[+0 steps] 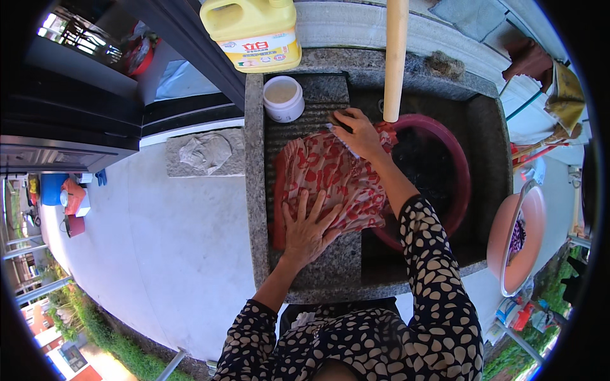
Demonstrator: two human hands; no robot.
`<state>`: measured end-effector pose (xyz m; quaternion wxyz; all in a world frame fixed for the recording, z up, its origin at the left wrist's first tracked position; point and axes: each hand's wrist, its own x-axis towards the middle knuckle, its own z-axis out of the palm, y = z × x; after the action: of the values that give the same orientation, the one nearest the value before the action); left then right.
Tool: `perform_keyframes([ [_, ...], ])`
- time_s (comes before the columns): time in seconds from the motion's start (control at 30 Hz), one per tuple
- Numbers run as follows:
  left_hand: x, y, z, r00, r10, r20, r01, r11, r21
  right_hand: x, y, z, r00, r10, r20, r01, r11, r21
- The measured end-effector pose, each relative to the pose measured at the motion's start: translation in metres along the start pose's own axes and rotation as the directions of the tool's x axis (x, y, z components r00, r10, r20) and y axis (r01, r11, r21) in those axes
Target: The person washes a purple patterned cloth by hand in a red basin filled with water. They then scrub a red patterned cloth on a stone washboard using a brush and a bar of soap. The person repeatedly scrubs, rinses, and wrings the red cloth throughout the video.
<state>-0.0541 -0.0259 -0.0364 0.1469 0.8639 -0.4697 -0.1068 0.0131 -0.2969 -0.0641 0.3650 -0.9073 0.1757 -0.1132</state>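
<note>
A wet red-and-pale patterned cloth (311, 164) lies spread over the ribbed washboard side of a stone sink (255, 190). My left hand (308, 232) presses flat on its near part, fingers spread. At the cloth's far edge, my right hand (363, 136) is closed round what looks like a scrub brush (337, 119), with a brown back and a pale edge against the cloth; the hand covers most of it. To the right, in the basin, sits a dark red tub (462, 171) of dark water. Part of the cloth hangs over its rim.
A white round jar (284, 100) stands at the sink's far left corner, with a yellow detergent jug (253, 35) behind it. A wooden pole (395, 60) reaches down over the tub. A grey rag (205, 152) lies on a stone slab at left; a pink basin (530, 238) stands at right.
</note>
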Motion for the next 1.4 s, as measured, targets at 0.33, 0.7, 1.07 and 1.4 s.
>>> perform_keyframes([
  [0.33,-0.013,0.002,-0.003,1.000,-0.006,0.005,0.006,1.000,-0.006,0.010,-0.001,-0.006,0.956,-0.285,-0.063,0.257,0.925,-0.281],
  [0.7,-0.012,0.001,-0.012,0.997,-0.067,0.033,0.069,0.996,-0.055,0.077,-0.083,0.019,0.778,-0.624,-0.068,0.589,0.763,-0.264],
  [1.07,-0.010,0.003,-0.005,0.998,-0.061,-0.004,0.060,0.993,-0.100,0.130,-0.093,0.051,0.802,-0.222,0.555,0.506,0.745,-0.433],
  [1.4,-0.006,0.005,-0.006,0.998,-0.064,-0.010,0.063,0.993,-0.096,-0.018,-0.027,-0.020,0.874,-0.062,0.483,-0.129,0.928,0.351],
])
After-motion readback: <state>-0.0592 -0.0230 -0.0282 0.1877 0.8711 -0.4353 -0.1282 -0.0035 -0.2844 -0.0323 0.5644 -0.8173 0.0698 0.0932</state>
